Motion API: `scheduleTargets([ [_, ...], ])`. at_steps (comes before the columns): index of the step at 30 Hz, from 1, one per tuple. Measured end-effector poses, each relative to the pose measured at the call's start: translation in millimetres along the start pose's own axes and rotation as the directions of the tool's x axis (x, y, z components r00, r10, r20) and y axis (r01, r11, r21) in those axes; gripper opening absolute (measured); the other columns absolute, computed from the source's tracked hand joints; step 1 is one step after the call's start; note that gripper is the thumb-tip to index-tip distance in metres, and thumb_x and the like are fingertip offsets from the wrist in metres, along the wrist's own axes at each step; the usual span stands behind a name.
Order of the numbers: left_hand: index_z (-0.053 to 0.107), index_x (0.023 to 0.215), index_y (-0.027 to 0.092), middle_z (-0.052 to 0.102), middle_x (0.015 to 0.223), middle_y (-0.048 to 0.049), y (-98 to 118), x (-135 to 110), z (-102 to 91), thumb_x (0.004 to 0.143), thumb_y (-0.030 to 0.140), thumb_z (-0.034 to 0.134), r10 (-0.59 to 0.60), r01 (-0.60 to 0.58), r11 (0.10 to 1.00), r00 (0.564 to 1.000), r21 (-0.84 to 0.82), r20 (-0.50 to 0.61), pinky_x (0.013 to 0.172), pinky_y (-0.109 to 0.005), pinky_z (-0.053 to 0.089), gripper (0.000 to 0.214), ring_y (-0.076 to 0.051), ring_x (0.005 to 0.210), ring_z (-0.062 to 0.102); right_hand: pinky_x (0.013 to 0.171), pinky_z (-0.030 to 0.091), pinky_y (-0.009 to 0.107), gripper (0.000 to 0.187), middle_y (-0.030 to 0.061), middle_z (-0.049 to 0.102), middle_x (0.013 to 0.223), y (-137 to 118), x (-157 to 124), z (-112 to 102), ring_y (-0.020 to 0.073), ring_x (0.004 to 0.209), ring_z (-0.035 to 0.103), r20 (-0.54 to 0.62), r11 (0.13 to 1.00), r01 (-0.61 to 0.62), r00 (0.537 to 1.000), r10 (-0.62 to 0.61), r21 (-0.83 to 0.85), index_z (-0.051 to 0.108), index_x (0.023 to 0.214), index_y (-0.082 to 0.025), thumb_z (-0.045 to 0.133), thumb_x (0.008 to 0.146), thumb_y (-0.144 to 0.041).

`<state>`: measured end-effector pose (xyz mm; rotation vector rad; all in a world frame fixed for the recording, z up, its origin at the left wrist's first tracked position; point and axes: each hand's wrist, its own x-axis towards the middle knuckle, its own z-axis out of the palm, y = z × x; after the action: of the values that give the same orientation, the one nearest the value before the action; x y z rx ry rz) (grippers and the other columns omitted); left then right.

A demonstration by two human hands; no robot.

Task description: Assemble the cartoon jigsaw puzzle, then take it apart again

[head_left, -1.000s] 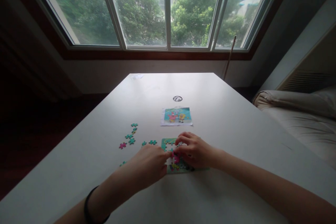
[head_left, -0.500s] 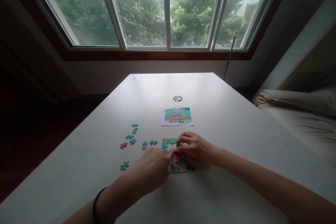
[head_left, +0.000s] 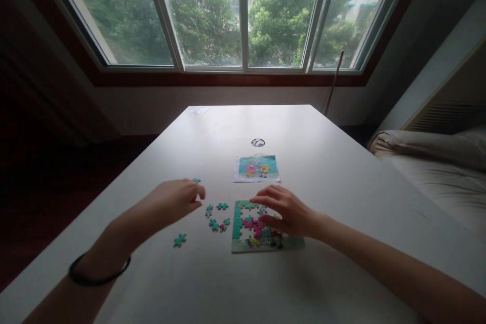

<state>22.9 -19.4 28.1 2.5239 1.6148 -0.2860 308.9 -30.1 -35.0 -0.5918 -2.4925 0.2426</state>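
Note:
A partly filled jigsaw puzzle (head_left: 237, 228) in a green frame lies flat on the white table, with pink and yellow pieces in its middle. My right hand (head_left: 286, 210) rests over its right side, thumb and fingers apart, covering part of the picture. Left of the puzzle, my left hand (head_left: 178, 198) hovers above loose pieces, its fingers curled with a gap between thumb and forefinger. It hides most of the pieces under it; one green puzzle piece (head_left: 196, 180) shows past the knuckles. More loose pieces (head_left: 214, 225) lie between hand and puzzle, and a single green piece (head_left: 180, 240) sits nearer me.
A printed cartoon picture (head_left: 258, 167) lies beyond the puzzle on the white table (head_left: 341, 263). Behind it is a round dark-rimmed mark or disc (head_left: 258, 143). Clear plastic (head_left: 199, 110) lies at the far left corner. A covered seat (head_left: 436, 172) stands to the right.
My left hand has left the puzzle and moved left and away from me, over the loose pieces. My right hand's fingers have spread a little. More of the puzzle's left side now shows.

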Motion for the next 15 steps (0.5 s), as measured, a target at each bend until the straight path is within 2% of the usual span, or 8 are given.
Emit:
scheduleTargets([
  [3, 0.066, 0.072, 0.021, 0.066, 0.068, -0.0027, -40, 7, 6.5, 0.065, 0.029, 0.057, -0.134, 0.14, 0.99, 0.98, -0.028, 0.146, 0.052, -0.023, 0.036, 0.014, -0.019, 0.062, 0.06, 0.079, 0.043, 0.035, 0.027, 0.0098, 0.058, 0.1, 11, 0, -8, 0.0191, 0.092, 0.051, -0.141, 0.997, -0.072, 0.987, 0.073, 0.017, 0.05, 0.111, -0.017, 0.046, 0.087, -0.027],
  [5, 0.065, 0.069, 0.018, 0.066, 0.068, -0.0031, -57, 11, 16.9, 0.06, 0.032, 0.061, -0.13, 0.151, 0.985, 0.966, -0.082, 0.223, 0.052, -0.023, 0.037, 0.017, -0.019, 0.063, 0.06, 0.078, 0.044, 0.034, 0.025, 0.0094, 0.057, 0.099, 23, -3, -9, 0.0182, 0.091, 0.053, -0.187, 0.986, -0.156, 0.969, 0.163, 0.052, 0.051, 0.11, -0.017, 0.044, 0.088, -0.026],
  [7, 0.064, 0.069, 0.017, 0.067, 0.071, -0.0028, -65, 14, 26.3, 0.056, 0.033, 0.063, -0.117, 0.154, 0.979, 0.961, -0.133, 0.25, 0.052, -0.023, 0.039, 0.021, -0.019, 0.065, 0.06, 0.076, 0.045, 0.033, 0.024, 0.0082, 0.058, 0.094, 36, -7, -7, 0.0173, 0.087, 0.054, -0.225, 0.968, -0.236, 0.942, 0.248, 0.082, 0.052, 0.108, -0.017, 0.042, 0.089, -0.027],
  [10, 0.063, 0.072, 0.017, 0.067, 0.072, -0.0022, -62, 15, 30.7, 0.054, 0.028, 0.063, -0.116, 0.147, 0.982, 0.964, -0.115, 0.239, 0.053, -0.023, 0.04, 0.022, -0.019, 0.065, 0.06, 0.074, 0.045, 0.032, 0.024, 0.0068, 0.058, 0.09, 53, -14, 0, 0.0163, 0.082, 0.055, -0.212, 0.934, -0.328, 0.912, 0.352, 0.141, 0.054, 0.106, -0.017, 0.043, 0.089, -0.03],
  [15, 0.064, 0.069, 0.017, 0.066, 0.07, -0.0026, -43, 12, 19.0, 0.057, 0.021, 0.057, -0.137, 0.142, 0.99, 0.966, -0.008, 0.22, 0.052, -0.023, 0.039, 0.015, -0.019, 0.065, 0.06, 0.072, 0.045, 0.03, 0.027, 0.0068, 0.06, 0.093, 63, -17, 6, 0.0159, 0.082, 0.057, -0.223, 0.872, -0.414, 0.853, 0.472, 0.26, 0.055, 0.105, -0.017, 0.041, 0.089, -0.034],
])
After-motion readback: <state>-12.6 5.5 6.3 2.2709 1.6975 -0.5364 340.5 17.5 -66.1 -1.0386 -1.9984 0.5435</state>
